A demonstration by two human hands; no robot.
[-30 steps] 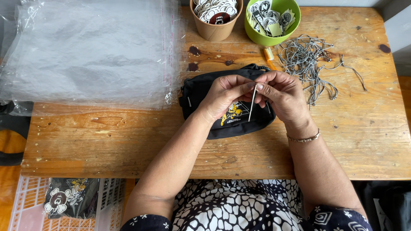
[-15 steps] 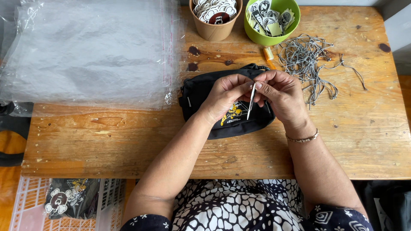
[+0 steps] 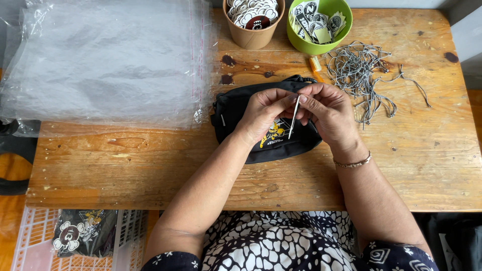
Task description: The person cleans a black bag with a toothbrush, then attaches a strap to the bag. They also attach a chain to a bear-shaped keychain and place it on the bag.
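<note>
Over the black pouch [image 3: 266, 125] at mid-table, left hand [image 3: 263, 111] and right hand [image 3: 329, 113] pinch a thin black-and-white cord [image 3: 293, 118] between closed fingertips. Versus a second ago: hardly any shift; threading apparently ongoing, cord pile [image 3: 359, 68] untouched.

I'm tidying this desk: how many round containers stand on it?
2: a brown cup at the table's far edge, and a green bowl right beside it. Both hold stickers; others may sit out of frame.
</note>
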